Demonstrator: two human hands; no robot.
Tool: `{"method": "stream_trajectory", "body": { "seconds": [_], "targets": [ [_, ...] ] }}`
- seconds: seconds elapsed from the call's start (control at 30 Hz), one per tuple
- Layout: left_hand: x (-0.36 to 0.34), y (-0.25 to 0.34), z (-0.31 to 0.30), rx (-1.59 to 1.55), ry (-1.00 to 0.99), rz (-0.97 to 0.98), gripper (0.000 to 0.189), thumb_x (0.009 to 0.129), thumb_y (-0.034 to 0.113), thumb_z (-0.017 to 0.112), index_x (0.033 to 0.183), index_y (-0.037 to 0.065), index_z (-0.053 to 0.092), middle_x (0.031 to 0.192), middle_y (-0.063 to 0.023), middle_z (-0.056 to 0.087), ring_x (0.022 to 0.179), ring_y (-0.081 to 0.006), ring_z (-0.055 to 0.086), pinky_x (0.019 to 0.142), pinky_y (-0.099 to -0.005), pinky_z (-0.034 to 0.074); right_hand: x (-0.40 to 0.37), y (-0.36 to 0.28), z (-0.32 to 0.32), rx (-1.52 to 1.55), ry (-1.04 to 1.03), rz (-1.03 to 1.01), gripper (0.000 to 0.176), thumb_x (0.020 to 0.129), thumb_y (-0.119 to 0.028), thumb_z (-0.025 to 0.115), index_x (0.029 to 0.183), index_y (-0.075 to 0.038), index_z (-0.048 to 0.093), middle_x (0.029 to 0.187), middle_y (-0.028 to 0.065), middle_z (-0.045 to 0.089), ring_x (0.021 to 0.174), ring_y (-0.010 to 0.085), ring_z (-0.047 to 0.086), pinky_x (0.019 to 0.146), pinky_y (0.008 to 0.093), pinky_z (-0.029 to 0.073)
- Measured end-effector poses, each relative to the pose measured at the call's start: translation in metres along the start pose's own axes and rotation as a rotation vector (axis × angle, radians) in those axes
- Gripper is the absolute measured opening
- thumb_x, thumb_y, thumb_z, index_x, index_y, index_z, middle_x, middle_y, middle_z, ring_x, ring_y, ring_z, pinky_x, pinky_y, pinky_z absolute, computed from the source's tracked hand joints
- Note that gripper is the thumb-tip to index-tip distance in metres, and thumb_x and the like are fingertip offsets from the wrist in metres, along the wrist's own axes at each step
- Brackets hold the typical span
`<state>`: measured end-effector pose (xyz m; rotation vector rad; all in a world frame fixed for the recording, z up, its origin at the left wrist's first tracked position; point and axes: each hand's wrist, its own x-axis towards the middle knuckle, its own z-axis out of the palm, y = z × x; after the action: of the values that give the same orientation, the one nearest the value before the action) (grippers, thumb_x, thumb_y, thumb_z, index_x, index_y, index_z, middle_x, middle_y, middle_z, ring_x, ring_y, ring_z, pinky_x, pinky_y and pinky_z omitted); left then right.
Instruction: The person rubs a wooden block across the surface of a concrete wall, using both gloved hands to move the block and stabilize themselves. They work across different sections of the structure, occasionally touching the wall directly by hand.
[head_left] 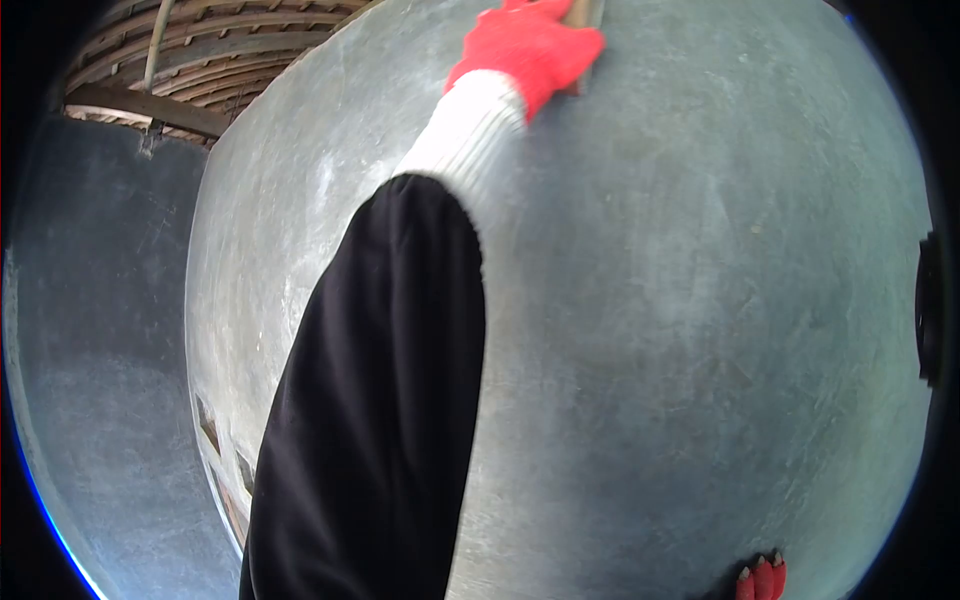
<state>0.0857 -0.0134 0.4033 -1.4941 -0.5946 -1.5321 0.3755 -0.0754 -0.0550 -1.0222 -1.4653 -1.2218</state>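
Note:
My left hand (530,45), in a red glove with a white knitted cuff and a black sleeve, reaches up to the top of the view. It is closed on a brownish flat tool (588,12) pressed against a grey plastered wall (700,300). Most of the tool is hidden by the glove and cut off by the frame edge. Only three red-gloved fingertips of my right hand (761,581) show at the bottom right, close to the wall. I cannot see whether they hold anything.
Wooden roof beams and laths (200,55) cross the upper left. A darker grey wall (90,350) stands to the left, meeting the plastered wall at a corner. Small recesses (215,440) sit low on that corner. A dark object (930,310) pokes in at the right edge.

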Motion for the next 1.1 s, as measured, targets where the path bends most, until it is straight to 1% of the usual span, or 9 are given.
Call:
{"method": "stream_trajectory", "body": {
  "seconds": [0.13,0.2,0.3,0.4,0.53,0.63,0.77,0.97,1.1],
  "targets": [
    [0.005,-0.071,-0.01,0.007,0.083,-0.185,0.067,0.083,0.042,0.048,0.145,0.017,0.044,0.15,-0.0232,0.037,0.132,-0.0413,0.043,0.11,-0.0414,0.037,0.002,-0.001,0.003,0.012,0.031,-0.005,0.047,0.094,-0.029,0.048,0.127,0.004,0.055,0.126,0.0239,0.056,0.118,0.045,0.052,0.101,0.0555,0.041],
    [-0.004,-0.162,-0.029,-0.105,-0.159,-0.477,0.07,0.072,0.028,0.064,0.139,0.016,0.048,0.142,-0.0127,0.048,0.108,-0.0408,0.062,0.097,-0.046,0.047,0.002,0.0,0.005,0.043,0.039,0.011,0.047,0.094,-0.029,0.048,0.128,0.004,0.055,0.126,0.0238,0.056,0.118,0.0448,0.052,0.101,0.0557,0.04],
    [-0.056,-0.173,-0.03,-0.215,0.243,-0.672,0.064,0.077,0.033,0.059,0.136,0.011,0.049,0.105,-0.015,0.069,0.102,-0.0356,0.065,0.09,-0.0444,0.05,0.002,0.002,0.003,0.072,0.035,0.018,0.047,0.094,-0.029,0.049,0.128,0.003,0.054,0.126,0.0235,0.056,0.118,0.0445,0.053,0.102,0.0563,0.04],
    [-0.073,-0.08,-0.028,0.033,0.005,-0.568,0.064,0.082,0.042,0.051,0.139,0.013,0.046,0.14,-0.0217,0.048,0.122,-0.0421,0.052,0.1,-0.0478,0.045,0.004,0.001,0.004,0.083,0.018,-0.012,0.046,0.095,-0.029,0.05,0.128,0.002,0.054,0.126,0.023,0.057,0.118,0.0444,0.053,0.102,0.0564,0.04],
    [-0.127,0.011,0.0,0.174,0.123,-0.052,0.067,0.082,0.043,0.065,0.139,0.013,0.05,0.139,-0.0302,0.045,0.12,-0.0463,0.052,0.102,-0.0465,0.044,0.004,0.0,0.004,0.023,0.032,-0.022,0.047,0.095,-0.031,0.05,0.129,0.002,0.054,0.126,0.0223,0.057,0.118,0.0442,0.053,0.102,0.0558,0.04],
    [-0.179,-0.045,-0.018,0.18,0.164,0.063,0.068,0.082,0.039,0.062,0.141,0.01,0.046,0.141,-0.0267,0.044,0.122,-0.0433,0.051,0.098,-0.0523,0.045,0.002,0.0,0.005,0.033,0.037,-0.033,0.047,0.095,-0.031,0.05,0.129,0.002,0.054,0.125,0.0219,0.058,0.119,0.0431,0.053,0.102,0.0553,0.041],
    [-0.196,-0.131,-0.071,-0.254,0.256,-0.954,0.073,0.084,0.038,0.066,0.146,0.009,0.04,0.152,-0.023,0.027,0.123,-0.0415,0.052,0.098,-0.0472,0.047,0.002,0.003,0.006,0.041,0.005,-0.037,0.046,0.095,-0.03,0.051,0.128,0.002,0.055,0.125,0.0218,0.058,0.118,0.0422,0.054,0.102,0.0554,0.04],
    [-0.244,0.007,-0.043,0.199,0.064,0.02,0.066,0.078,0.031,0.063,0.138,0.008,0.05,0.133,-0.0293,0.05,0.117,-0.0472,0.052,0.092,-0.0537,0.045,0.006,-0.002,0.009,0.042,0.035,-0.09,0.044,0.095,-0.029,0.051,0.127,0.002,0.056,0.124,0.0217,0.059,0.116,0.0411,0.056,0.103,0.055,0.039],
    [-0.278,0.013,-0.051,0.103,-0.022,-0.043,0.071,0.075,0.034,0.064,0.141,0.013,0.048,0.136,-0.0333,0.045,0.113,-0.0539,0.049,0.092,-0.0538,0.044,0.007,-0.005,0.009,0.003,0.06,-0.099,0.045,0.096,-0.03,0.051,0.127,0.001,0.056,0.123,0.0209,0.06,0.115,0.0402,0.057,0.102,0.0543,0.04]
  ]
}}
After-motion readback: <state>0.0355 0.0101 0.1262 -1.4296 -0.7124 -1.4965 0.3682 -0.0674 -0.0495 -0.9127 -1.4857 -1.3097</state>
